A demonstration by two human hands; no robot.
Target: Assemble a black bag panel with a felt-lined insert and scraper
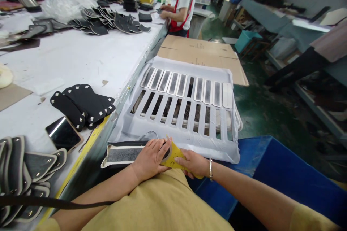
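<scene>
My left hand (153, 157) lies over the place where a grey strip with cream edging (123, 154) meets a flat yellow piece (173, 156). Its fingers are bent together across the yellow piece's left end, the thumb below. A dark round part shows between thumb and forefinger. My right hand (193, 162), with a bracelet at the wrist, grips the yellow piece's right side, thumb on top. The strip's right end is hidden under my left hand. Just beyond is a white slotted rack (187, 135) with several grey, pale-edged strips (165, 81) along its far row.
On the white table (81, 52) at left lie black pieces with pale tabs (88, 104), a phone (64, 133) and grey riveted pieces (18, 168). Cardboard (200, 50) lies behind the rack. A blue bin (260, 173) stands at right. A co-worker (184, 7) stands farther back.
</scene>
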